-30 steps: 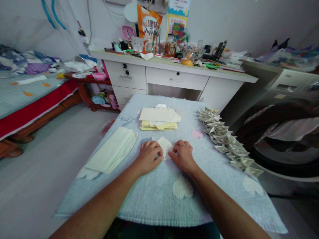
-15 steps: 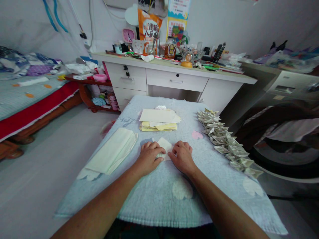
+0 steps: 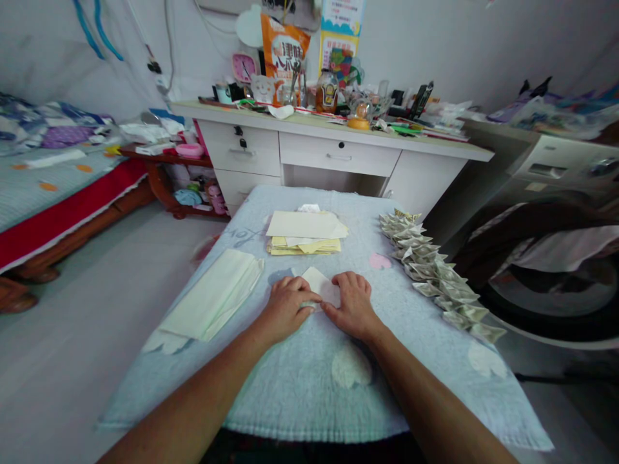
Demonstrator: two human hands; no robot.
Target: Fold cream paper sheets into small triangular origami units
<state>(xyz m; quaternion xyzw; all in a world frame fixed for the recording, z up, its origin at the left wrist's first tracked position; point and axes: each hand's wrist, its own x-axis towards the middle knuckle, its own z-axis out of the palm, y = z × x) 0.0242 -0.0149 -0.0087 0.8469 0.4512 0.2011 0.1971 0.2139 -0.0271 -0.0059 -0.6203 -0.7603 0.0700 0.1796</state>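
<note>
My left hand [image 3: 289, 304] presses on a small folded piece of off-white paper [image 3: 316, 281] lying on the cloth-covered table, its thumb and fingertips along the near edge. From the other side my right hand [image 3: 355, 304] holds the same paper, thumb stretched toward the left fingertips. The two hands almost meet, and they hide the paper's lower corners. Beyond them is a stack of cream and yellow paper [image 3: 302, 225]. Larger pale folded sheets [image 3: 213, 293] lie left of my left hand. To the right runs a row of pointed folded-paper pieces [image 3: 435, 270].
A light blue cloth [image 3: 285, 386] covers the table. Behind it stands a white desk [image 3: 338, 151] crowded with jars, a pink clock [image 3: 244, 67] and an orange bag [image 3: 283, 55]. A washing machine [image 3: 546, 158] is at the right, a bed [image 3: 58, 183] at the left.
My right thumb has slid in closer to my left fingertips at the paper's near edge, and the right fingers sit a little farther from it. The whole view has shifted slightly.
</note>
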